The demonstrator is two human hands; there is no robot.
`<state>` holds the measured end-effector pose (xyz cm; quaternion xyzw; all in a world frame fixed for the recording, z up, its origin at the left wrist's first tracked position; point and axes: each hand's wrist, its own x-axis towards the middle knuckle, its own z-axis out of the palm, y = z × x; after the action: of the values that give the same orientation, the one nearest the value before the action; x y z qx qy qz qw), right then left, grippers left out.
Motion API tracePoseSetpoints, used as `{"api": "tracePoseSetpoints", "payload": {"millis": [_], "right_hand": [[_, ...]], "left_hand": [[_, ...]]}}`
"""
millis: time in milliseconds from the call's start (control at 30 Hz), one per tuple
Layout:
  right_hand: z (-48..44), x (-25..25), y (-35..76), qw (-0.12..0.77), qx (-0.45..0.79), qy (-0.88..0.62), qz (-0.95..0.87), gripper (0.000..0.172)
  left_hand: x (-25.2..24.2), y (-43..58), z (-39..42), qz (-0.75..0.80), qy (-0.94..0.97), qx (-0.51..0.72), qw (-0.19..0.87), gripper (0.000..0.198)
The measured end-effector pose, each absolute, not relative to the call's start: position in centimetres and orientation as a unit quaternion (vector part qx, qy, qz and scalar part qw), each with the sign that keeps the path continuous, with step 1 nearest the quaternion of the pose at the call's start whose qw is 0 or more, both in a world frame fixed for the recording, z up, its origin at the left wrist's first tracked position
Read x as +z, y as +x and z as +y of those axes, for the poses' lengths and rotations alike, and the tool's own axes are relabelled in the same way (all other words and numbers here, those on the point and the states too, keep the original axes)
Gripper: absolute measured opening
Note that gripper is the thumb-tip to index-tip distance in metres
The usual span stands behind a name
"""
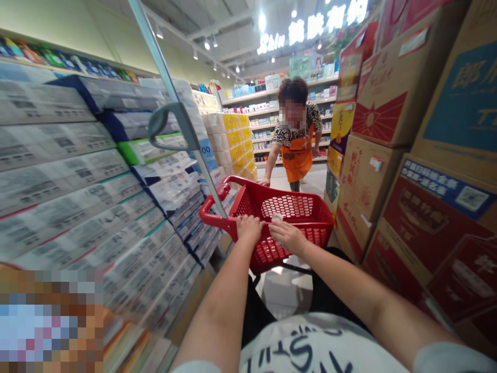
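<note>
A red plastic shopping cart (306,233) with a mesh-sided basket stands in front of me. My left hand (249,229) is closed over its near rim, close to the handle end. Just to the right, my right hand (288,236) lies across the same rim with its fingers bent over it. A small whitish thing (276,217) shows by the right fingertips; I cannot make out what it is or whether it is held. A grey pole (212,184) with a loop grip rises from the cart's left end.
Beyond the cart a person in an orange apron (297,159) leans forward, one hand (264,181) at its far side. Stacked paper packs (66,137) wall the left, with yellow packs (235,137) behind. Cardboard boxes (382,98) pile up on the right. Shelves (264,127) stand at the back.
</note>
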<state>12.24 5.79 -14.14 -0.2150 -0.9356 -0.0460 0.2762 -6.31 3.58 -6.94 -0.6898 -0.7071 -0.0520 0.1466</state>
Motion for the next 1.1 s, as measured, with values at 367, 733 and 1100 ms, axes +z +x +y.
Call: {"api": "tracePoseSetpoints", "payload": {"millis": [367,733,1100], "right_hand": [[5.1,-16.1,10.3,0.206,-0.078,-0.231,-0.948,0.027],[5.5,-14.9,9.5,0.183,-0.067,-0.250,-0.948,0.022],[6.0,-15.8,12.1,0.143,0.009,-0.345,-0.927,0.020]], "left_hand": [[-7.0,-6.3,3.6,-0.706,-0.688,-0.054,0.162,0.043],[-7.3,-6.3,3.5,-0.701,-0.689,-0.064,0.175,0.042],[-7.1,-6.3,3.8,-0.703,-0.689,-0.061,0.165,0.042]]}}
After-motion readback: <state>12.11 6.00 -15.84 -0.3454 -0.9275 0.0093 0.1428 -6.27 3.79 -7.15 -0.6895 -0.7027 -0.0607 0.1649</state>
